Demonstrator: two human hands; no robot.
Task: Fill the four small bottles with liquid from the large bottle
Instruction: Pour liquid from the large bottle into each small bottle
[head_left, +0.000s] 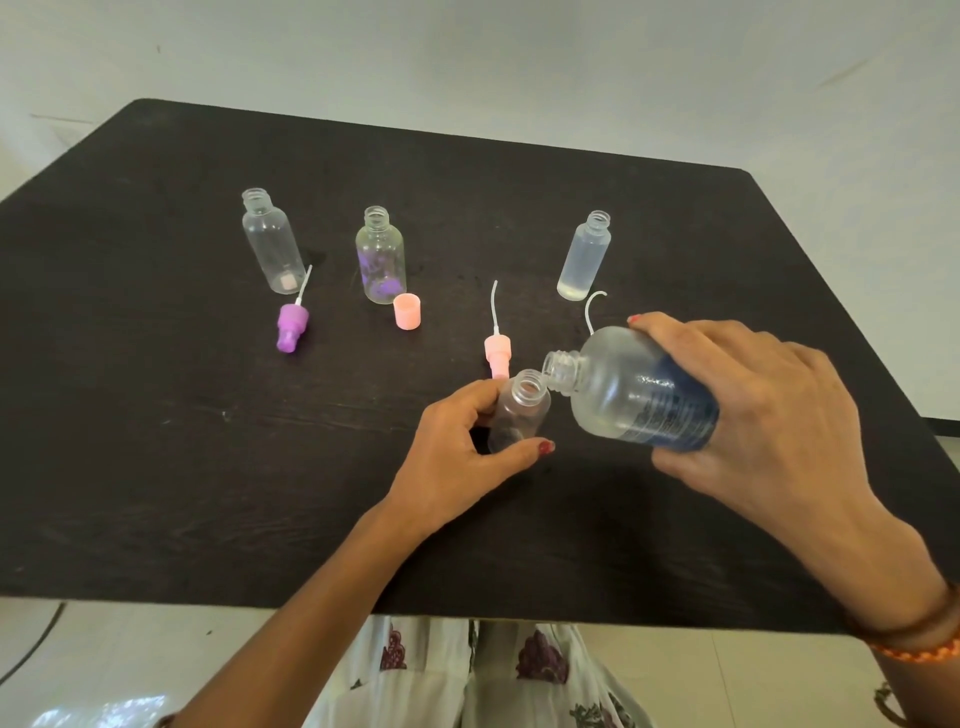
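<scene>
Head camera looks down on a dark table (156, 415), and it's pouring time: the right hand (753, 410) is wrapped around the large bottle (639, 395), fingers curled over its blue label, tipping it on its side so the open neck points left and sits right at the mouth of a small bottle (519, 413). The left hand (467, 452) steadies that small bottle, thumb in front and fingers behind, pinching its clear body as it stands near the middle of the table, leaning a little. Whether liquid is actually flowing between the two mouths, I can't tell.

Further back, three more small bottles stand upright with their necks open and well apart from each other: a clear one on the far left (271, 241), one with purple smears inside (381, 257) in the middle, and a slimmer frosted one on the right (584, 257) with a little liquid at its base. Loose on the table lie a purple spray pump (292, 323) just in front of the left bottle, a pink cap (407, 310) just beside the purple-smeared one, and a pink spray pump (497, 352) just behind the left hand's fingers. A thin white tube (592, 309) curls up behind the large bottle
</scene>
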